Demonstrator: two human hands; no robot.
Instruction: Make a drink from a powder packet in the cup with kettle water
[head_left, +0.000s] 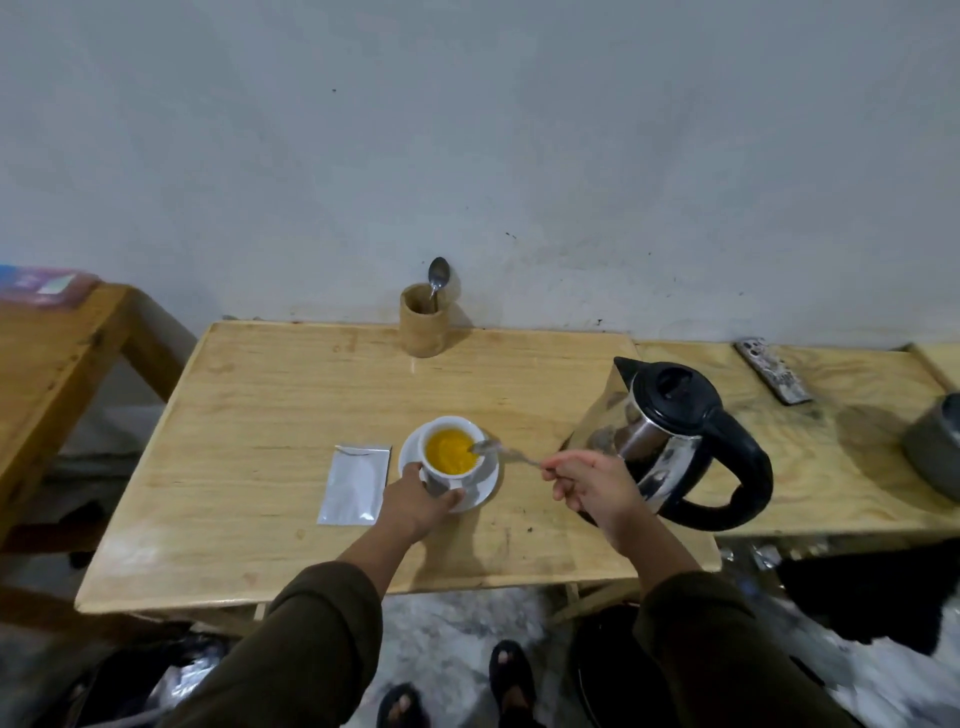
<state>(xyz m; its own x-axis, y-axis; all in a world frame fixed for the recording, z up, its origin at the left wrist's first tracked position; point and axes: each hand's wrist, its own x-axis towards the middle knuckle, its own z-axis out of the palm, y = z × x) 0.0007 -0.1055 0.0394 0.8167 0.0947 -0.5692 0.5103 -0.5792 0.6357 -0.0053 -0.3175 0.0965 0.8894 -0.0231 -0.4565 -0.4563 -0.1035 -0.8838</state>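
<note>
Here, one cup (451, 453) in left fingers (441, 500), one of two spoons (506, 453) in right fingers (558, 475), one packet (356, 483).

wooden holder (423, 325) with spare spoon (437, 275), remote (772, 369)

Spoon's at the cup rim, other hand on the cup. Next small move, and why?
Probably dip the spoon into the cup and stir: the contents look thick, uneven yellow, the right hand holds the spoon's bowl at the rim, and the left hand steadies the cup.
</note>
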